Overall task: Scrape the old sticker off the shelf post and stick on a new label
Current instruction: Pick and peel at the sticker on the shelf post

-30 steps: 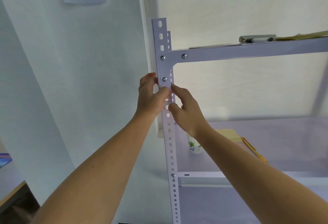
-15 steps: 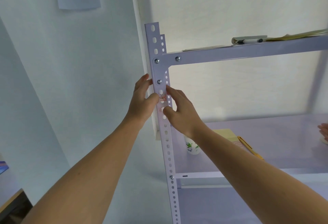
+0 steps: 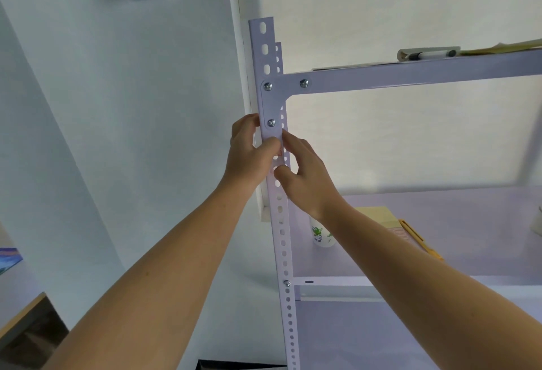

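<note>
The pale perforated shelf post (image 3: 283, 237) runs up the middle of the head view. A small pinkish sticker (image 3: 280, 151) shows on it just below the corner bracket, mostly hidden by fingers. My left hand (image 3: 249, 152) grips the post from the left, its thumb pressing on the sticker. My right hand (image 3: 305, 176) holds the post from the right, index finger and thumb on its front face around the sticker.
The upper shelf beam (image 3: 410, 76) carries a marker pen (image 3: 431, 54) and papers. On the lower shelf (image 3: 440, 252) stand a small white bottle (image 3: 321, 236), a yellow pad (image 3: 378, 214) and an orange pen (image 3: 419, 239). A wall lies to the left.
Both hands stay at the same spot on the post. The left thumb has slid back over the sticker, covering most of it. The camera has tilted slightly.
</note>
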